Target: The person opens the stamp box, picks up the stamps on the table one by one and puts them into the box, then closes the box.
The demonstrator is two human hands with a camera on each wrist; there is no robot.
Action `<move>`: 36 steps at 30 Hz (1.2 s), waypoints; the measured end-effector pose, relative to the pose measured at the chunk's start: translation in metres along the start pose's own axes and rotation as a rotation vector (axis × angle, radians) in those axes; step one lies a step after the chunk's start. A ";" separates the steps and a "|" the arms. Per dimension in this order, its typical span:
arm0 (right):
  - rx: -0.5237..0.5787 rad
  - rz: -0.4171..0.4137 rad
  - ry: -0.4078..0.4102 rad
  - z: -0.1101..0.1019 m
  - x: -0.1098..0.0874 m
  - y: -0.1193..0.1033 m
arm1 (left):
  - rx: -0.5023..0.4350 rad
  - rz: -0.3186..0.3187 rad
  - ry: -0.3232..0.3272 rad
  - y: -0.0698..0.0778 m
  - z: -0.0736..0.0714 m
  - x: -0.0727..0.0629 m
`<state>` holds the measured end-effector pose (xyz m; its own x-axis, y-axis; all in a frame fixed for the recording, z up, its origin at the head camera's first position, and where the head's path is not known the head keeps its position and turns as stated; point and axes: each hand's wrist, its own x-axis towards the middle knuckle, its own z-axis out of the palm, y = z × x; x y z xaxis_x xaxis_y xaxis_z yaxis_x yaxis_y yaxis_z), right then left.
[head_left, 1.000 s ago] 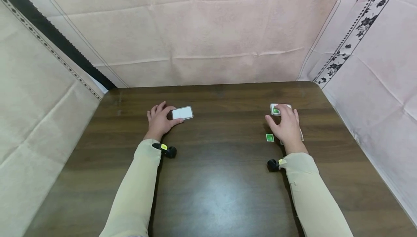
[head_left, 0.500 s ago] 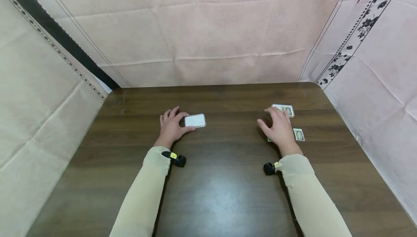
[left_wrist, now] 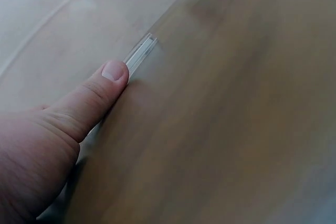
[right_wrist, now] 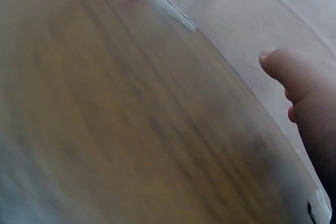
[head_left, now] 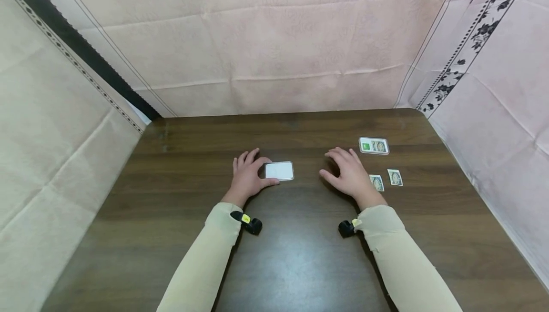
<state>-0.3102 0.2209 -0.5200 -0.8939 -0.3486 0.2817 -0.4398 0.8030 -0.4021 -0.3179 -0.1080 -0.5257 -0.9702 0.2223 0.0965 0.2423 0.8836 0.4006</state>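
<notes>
The left hand (head_left: 246, 178) pinches a flat white rectangular case with clear, rounded edges (head_left: 279, 171) by its left end, the thumb along the near side and a finger along the far side. The case lies flat on or just above the dark brown wood-grain table (head_left: 291, 264), left of the right hand; I cannot tell whether it touches the wood. In the left wrist view the thumb (left_wrist: 107, 80) presses against the clear, layered rim of the case

The right hand (head_left: 349, 174) is apart from the case, its thumb and fingers spread from each other, palm turned down over the table. Just beside it, to the right, lie a small white paper square with a printed portrait (head_left: 377, 183), partly covered by the hand, and a similar portrait square (head_left: 395, 177). Beyond them, near the far edge, sits a clear-edged rectangular case with a green square and portrait pictures (head_left: 374, 145)

Each pale yellow-green sleeve (head_left: 201, 259) has a small black camera (head_left: 253, 226) at the cuff. Pale pinkish cloth (head_left: 274, 40) hangs behind the table, with a black floral border (head_left: 484, 31) on the right
</notes>
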 end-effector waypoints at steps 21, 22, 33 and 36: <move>-0.020 -0.142 -0.159 0.020 0.003 -0.033 | 0.027 0.067 -0.010 0.054 0.027 -0.011; -0.024 -0.140 -0.160 0.021 0.003 -0.033 | 0.033 0.067 -0.012 0.054 0.028 -0.011; -0.016 -0.145 -0.166 0.022 0.005 -0.035 | -0.080 0.137 -0.088 0.046 0.021 -0.014; -0.016 -0.150 -0.159 0.022 0.004 -0.034 | -0.095 0.150 -0.103 0.044 0.019 -0.014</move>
<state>-0.3008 0.1812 -0.5244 -0.8213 -0.5357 0.1962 -0.5689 0.7432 -0.3521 -0.2934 -0.0646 -0.5264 -0.9167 0.3936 0.0692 0.3775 0.7960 0.4732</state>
